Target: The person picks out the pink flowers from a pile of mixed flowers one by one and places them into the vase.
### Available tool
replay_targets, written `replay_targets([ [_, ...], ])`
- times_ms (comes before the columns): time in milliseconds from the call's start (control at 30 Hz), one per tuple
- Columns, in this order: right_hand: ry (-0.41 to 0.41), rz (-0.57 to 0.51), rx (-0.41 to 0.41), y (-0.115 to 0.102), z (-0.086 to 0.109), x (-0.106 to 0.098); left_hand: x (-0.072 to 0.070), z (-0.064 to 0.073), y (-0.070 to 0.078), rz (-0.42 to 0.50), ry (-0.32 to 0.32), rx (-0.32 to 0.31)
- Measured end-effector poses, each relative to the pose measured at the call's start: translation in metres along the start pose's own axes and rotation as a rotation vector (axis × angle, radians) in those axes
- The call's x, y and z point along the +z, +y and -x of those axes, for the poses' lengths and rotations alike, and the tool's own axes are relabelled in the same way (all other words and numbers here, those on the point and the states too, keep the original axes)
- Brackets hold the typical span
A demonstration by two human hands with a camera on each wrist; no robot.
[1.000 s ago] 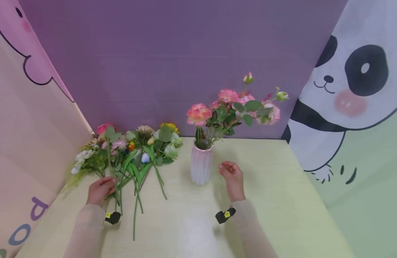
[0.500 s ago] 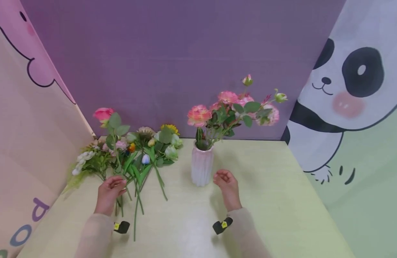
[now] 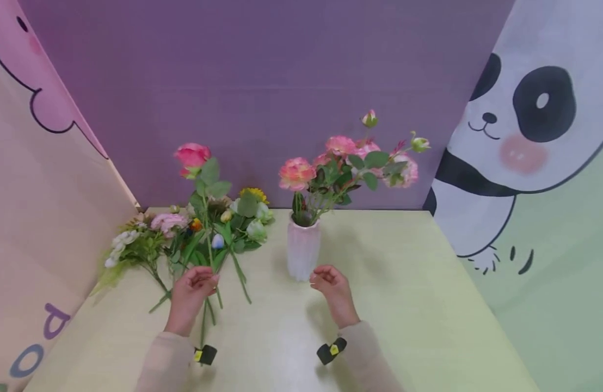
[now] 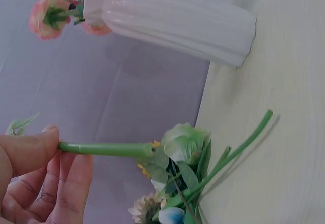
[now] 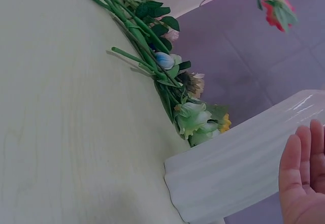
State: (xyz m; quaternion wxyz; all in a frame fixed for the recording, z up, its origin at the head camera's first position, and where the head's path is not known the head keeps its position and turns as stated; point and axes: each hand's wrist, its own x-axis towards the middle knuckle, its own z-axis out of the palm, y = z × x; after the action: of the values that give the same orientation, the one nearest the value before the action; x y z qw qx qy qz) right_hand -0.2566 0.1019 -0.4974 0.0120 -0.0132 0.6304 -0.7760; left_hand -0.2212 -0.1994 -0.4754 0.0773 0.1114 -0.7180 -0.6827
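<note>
My left hand [image 3: 190,298] pinches the green stem [image 4: 109,149] of a pink rose [image 3: 191,157] between thumb and fingers. The rose stands upright above the other flowers, its cut stem end sticking out below the fingers. A ribbed vase [image 3: 303,251], pink at the top and white below, stands to the right and holds several pink and coral flowers [image 3: 297,174] with leafy stems. Beside its lower right side is my right hand [image 3: 334,295], holding nothing, its fingers loosely bent. In the right wrist view the fingers overlap the vase; I cannot tell whether they touch it.
Loose flowers lie in a pile on the left of the pale table [image 3: 409,326], including white-green blooms [image 3: 256,230], a pale pink bloom [image 3: 168,223] and a blue-white tulip [image 3: 217,241]. Some stems point toward the front. A purple panel [image 3: 282,81] rises behind the table.
My left hand has lifted the pink rose off the pile and carried it right, toward the vase. My right hand has come slightly lower and left, closer to the vase's base.
</note>
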Motion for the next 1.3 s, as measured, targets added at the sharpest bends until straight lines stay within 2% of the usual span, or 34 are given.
replay_targets([
  [200,-0.095,0.023,0.015,0.001,0.003,0.004,0.011,0.007,0.002,-0.019,0.001,0.001],
  [567,-0.188,0.042,0.058,0.006,0.012,0.002,0.036,0.015,0.002,-0.060,0.001,0.096],
  [833,-0.191,0.024,0.057,0.004,0.016,0.001,0.051,0.019,0.007,-0.108,-0.085,0.162],
  [1133,-0.267,0.034,0.030,-0.003,0.017,0.005,0.064,0.018,0.012,-0.126,-0.104,0.217],
  [1300,-0.265,0.050,0.020,-0.004,0.017,0.005,0.072,0.018,0.010,-0.113,-0.150,0.263],
])
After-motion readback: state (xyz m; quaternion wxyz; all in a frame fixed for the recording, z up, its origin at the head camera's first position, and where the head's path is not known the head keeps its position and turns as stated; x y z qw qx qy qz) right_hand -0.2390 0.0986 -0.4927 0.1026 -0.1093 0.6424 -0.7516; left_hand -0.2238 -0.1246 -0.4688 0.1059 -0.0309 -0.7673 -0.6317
